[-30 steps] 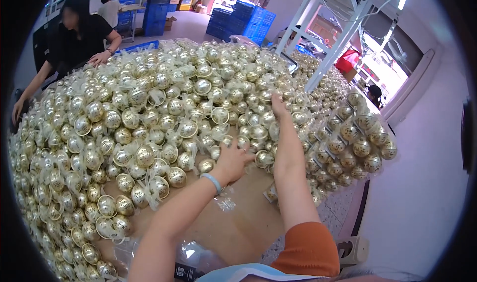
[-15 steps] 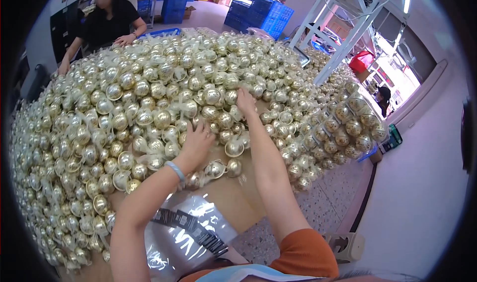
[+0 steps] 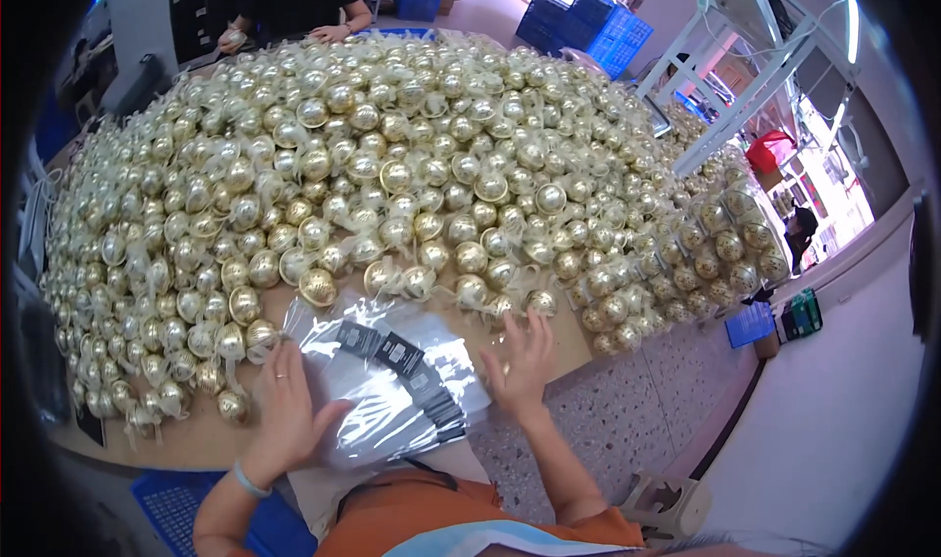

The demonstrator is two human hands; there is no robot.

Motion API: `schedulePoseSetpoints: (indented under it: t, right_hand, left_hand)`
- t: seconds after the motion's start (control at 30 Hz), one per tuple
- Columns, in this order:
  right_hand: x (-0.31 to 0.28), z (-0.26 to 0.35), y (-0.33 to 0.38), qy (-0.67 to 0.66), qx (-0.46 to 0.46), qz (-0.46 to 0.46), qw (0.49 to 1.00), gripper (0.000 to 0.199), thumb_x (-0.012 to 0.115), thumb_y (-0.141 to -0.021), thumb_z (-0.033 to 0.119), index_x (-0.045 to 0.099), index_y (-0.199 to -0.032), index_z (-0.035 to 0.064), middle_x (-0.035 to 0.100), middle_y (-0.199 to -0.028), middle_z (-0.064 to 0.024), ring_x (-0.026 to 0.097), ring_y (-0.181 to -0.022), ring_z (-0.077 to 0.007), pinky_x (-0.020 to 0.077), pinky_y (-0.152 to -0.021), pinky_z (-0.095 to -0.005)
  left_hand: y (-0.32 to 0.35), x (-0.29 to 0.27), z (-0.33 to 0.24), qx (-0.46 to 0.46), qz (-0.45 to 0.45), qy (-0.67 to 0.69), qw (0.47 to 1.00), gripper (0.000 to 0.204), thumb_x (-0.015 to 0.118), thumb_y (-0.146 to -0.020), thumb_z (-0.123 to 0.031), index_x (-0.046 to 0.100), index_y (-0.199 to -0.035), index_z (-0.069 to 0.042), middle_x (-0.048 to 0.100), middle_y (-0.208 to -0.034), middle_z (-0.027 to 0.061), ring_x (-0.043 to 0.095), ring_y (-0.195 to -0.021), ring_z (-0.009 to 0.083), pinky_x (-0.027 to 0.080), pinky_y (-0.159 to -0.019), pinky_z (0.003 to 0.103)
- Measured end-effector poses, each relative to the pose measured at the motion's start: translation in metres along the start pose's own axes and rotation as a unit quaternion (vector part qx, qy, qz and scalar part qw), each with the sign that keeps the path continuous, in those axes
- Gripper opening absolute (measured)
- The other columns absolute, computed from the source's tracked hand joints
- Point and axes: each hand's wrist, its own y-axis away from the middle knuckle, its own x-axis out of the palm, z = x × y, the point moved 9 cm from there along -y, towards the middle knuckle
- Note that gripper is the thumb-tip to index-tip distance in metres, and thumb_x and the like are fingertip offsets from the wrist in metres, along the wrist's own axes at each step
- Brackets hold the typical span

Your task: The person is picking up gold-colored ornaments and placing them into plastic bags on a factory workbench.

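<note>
A flat stack of clear plastic bags (image 3: 363, 415) lies at the table's near edge in front of me. Across it runs a fanned strip of black labels (image 3: 400, 353). At the left side of the bags is my left hand (image 3: 284, 410), open, with fingers stretched and thumb out over the plastic. My right hand (image 3: 521, 366) is open to the right of the bags, fingers spread and holding nothing I can see. Its fingertips come close to a gold ball (image 3: 541, 303) at the front of a large heap of gold patterned balls (image 3: 431, 165), many wrapped in pale netting or film.
The brown tabletop (image 3: 167, 451) shows along the near edge. A blue crate (image 3: 176, 508) sits below it at left. Packed balls in clear trays (image 3: 701, 253) stand at right, near a white metal frame (image 3: 725, 106). Across the heap, a person in black (image 3: 299, 8) holds a ball.
Both my hands have drawn back from the heap toward the bags, and my fingers have spread. The view has shifted, uncovering more of the near table edge. The co-worker has lifted a ball.
</note>
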Motion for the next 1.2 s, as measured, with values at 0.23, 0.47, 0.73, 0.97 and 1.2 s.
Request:
schedulePoseSetpoints:
  t: [0.23,0.47,0.73,0.97,1.2]
  right_hand:
    - [0.044,-0.024,-0.104,0.079,-0.123,-0.111,0.983,0.031,0.063,-0.093,0.022,0.062,-0.117,0.0031,0.056,-0.126,-0.0185,0.049,-0.120,-0.0382,0.0368,-0.103,-0.0494]
    - [0.015,0.054,-0.048,-0.159,-0.044,-0.027,0.986,0.043,0.065,-0.094,0.029,0.056,-0.123,-0.0021,0.058,-0.122,-0.0206,0.051,-0.117,-0.0395,0.0388,-0.100,-0.0474]
    - [0.007,0.098,0.012,-0.083,-0.084,-0.080,0.990,0.031,0.075,-0.087,0.010,0.060,-0.113,-0.0002,0.067,-0.114,-0.0190,0.065,-0.104,-0.0349,0.0511,-0.091,-0.0407]
    - [-0.014,0.125,-0.021,-0.516,-0.128,0.423,0.733,0.036,0.065,-0.096,0.009,0.057,-0.131,0.0011,0.061,-0.137,-0.0130,0.056,-0.128,-0.0217,0.0454,-0.107,-0.0412]
    - [0.054,0.100,0.031,-0.473,-0.028,0.561,0.679,0.048,0.049,-0.107,0.029,0.047,-0.147,0.0038,0.046,-0.153,-0.0121,0.053,-0.131,-0.0239,0.0391,-0.111,-0.0391]
  left_hand:
    - [-0.016,0.024,0.006,0.013,0.073,0.187,0.979,0.117,0.095,-0.055,-0.038,0.035,-0.148,0.001,0.040,-0.141,0.0241,0.035,-0.134,0.0422,0.031,-0.114,0.047]
    - [-0.046,-0.002,0.011,0.014,0.049,0.173,0.984,0.082,0.095,-0.055,-0.033,0.055,-0.119,-0.004,0.058,-0.115,0.0141,0.059,-0.104,0.0301,0.047,-0.089,0.042]
    - [-0.046,-0.041,-0.030,0.054,-0.032,0.163,0.985,0.024,0.074,-0.088,-0.017,0.056,-0.092,-0.002,0.065,-0.076,0.0131,0.065,-0.070,0.0304,0.048,-0.064,0.039]
    - [-0.023,-0.123,-0.092,0.216,-0.186,0.013,0.958,0.012,0.069,-0.086,-0.013,0.064,-0.097,-0.010,0.070,-0.086,0.0050,0.068,-0.072,0.0256,0.052,-0.062,0.037]
    - [0.006,-0.008,-0.103,0.266,-0.001,-0.048,0.963,0.052,0.059,-0.092,-0.024,0.050,-0.141,-0.007,0.058,-0.135,0.0172,0.059,-0.121,0.0367,0.052,-0.095,0.048]
